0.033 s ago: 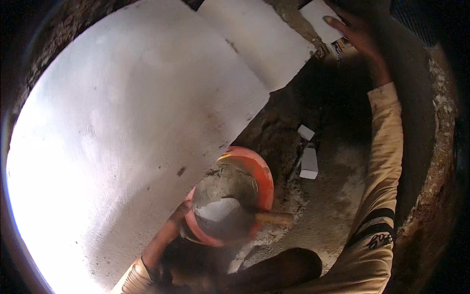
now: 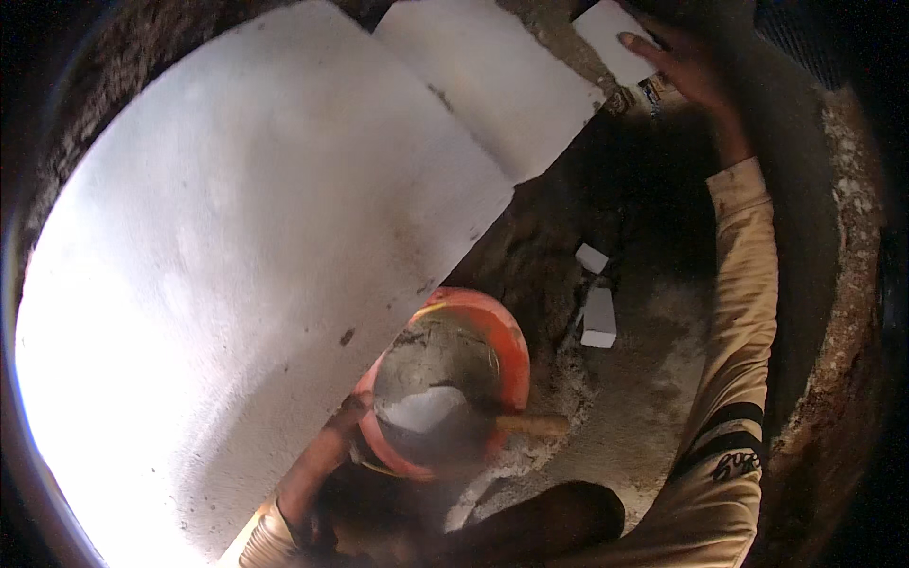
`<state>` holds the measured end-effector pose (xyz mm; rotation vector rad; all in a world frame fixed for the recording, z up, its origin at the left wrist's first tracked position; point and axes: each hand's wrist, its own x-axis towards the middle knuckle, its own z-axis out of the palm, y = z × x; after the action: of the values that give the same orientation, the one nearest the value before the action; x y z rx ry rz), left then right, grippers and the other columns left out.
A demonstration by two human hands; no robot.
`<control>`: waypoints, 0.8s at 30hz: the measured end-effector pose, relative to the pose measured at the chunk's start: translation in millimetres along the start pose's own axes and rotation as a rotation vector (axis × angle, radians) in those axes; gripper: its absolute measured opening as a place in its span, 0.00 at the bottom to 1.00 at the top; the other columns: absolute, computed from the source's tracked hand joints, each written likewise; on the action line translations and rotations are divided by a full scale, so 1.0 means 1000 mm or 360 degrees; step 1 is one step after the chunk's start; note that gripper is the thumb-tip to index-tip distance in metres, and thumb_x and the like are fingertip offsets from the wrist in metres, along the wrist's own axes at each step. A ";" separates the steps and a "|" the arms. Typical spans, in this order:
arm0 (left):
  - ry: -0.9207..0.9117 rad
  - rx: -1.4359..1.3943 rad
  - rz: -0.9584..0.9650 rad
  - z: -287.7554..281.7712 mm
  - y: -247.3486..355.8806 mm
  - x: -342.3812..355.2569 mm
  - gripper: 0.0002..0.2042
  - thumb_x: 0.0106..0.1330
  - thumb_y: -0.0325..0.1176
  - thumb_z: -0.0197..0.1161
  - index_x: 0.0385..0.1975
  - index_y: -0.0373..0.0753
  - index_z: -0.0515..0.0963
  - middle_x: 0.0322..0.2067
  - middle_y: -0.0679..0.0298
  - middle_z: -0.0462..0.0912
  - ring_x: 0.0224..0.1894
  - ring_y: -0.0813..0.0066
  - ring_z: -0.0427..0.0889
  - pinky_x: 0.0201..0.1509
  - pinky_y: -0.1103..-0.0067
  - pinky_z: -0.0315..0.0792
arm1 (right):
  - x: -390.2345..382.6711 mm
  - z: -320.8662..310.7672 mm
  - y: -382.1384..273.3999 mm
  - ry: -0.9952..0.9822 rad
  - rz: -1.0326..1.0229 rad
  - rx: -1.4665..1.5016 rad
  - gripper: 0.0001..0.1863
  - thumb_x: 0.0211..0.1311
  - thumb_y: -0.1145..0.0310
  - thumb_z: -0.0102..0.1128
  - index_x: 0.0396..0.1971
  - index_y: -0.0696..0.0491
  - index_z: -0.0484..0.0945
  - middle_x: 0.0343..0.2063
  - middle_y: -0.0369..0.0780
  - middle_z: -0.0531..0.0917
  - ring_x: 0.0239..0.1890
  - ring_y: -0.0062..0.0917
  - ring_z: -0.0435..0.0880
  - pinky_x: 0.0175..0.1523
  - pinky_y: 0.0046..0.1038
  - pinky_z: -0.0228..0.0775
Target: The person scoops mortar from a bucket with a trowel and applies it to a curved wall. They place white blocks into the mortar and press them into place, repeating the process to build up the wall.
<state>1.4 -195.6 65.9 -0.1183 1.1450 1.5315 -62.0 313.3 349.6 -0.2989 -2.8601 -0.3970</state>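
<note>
My right hand (image 2: 689, 68) is at the far right, its thumb over the face of a small white block (image 2: 614, 40); its other fingers are largely hidden. The block sits against a mortar-streaked gap at the end of the large white blocks (image 2: 511, 85). Below left, my left hand (image 2: 352, 415) grips the rim of an orange-red bucket (image 2: 514, 355). Grey mortar (image 2: 426, 355) fills much of the bucket. A trowel lies in it, its blade (image 2: 424, 409) on the mortar and its wooden handle (image 2: 535, 425) across the rim.
A large white block surface (image 2: 237, 218) takes up the left side and partly covers the bucket's edge. Two white block offcuts, a smaller piece (image 2: 592, 257) and a longer piece (image 2: 598, 317), lie on the dusty floor (image 2: 653, 350). A rough wall edge (image 2: 833, 312) curves along the right.
The view has shifted slightly. Both hands keep their places on the small white block and the bucket rim.
</note>
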 end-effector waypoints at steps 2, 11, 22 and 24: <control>0.0074 0.0218 0.0038 -0.028 -0.041 0.015 0.19 0.68 0.33 0.63 0.57 0.36 0.76 0.42 0.67 0.82 0.44 0.75 0.80 0.53 0.76 0.72 | 0.003 0.001 0.002 -0.0003 -0.0002 -0.0004 0.33 0.69 0.39 0.57 0.64 0.48 0.77 0.62 0.46 0.79 0.64 0.38 0.77 0.69 0.40 0.65; -0.0033 0.0513 0.0238 -0.048 -0.061 0.033 0.22 0.71 0.33 0.62 0.63 0.34 0.74 0.53 0.60 0.81 0.58 0.68 0.77 0.67 0.73 0.66 | -0.029 -0.007 0.002 0.0123 0.0083 0.0505 0.31 0.71 0.42 0.55 0.65 0.47 0.75 0.59 0.46 0.81 0.61 0.39 0.80 0.64 0.41 0.70; 0.0033 0.0412 0.0320 -0.030 -0.038 0.020 0.18 0.69 0.29 0.61 0.58 0.33 0.77 0.48 0.63 0.82 0.52 0.74 0.79 0.60 0.76 0.70 | -0.279 0.015 -0.111 -0.0526 0.0281 0.0460 0.22 0.66 0.55 0.66 0.54 0.50 0.80 0.51 0.49 0.82 0.51 0.46 0.84 0.54 0.43 0.79; -0.0031 0.0363 0.0329 -0.031 -0.039 0.025 0.18 0.68 0.29 0.61 0.58 0.33 0.77 0.48 0.63 0.82 0.51 0.74 0.79 0.59 0.76 0.70 | -0.330 0.026 -0.132 -0.0799 0.0283 0.0648 0.22 0.67 0.53 0.65 0.54 0.50 0.81 0.49 0.48 0.83 0.47 0.45 0.86 0.49 0.43 0.81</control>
<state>9.1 -205.3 11.3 0.1737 1.3403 1.5648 215.5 141.0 207.8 -0.6420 -3.2541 0.3444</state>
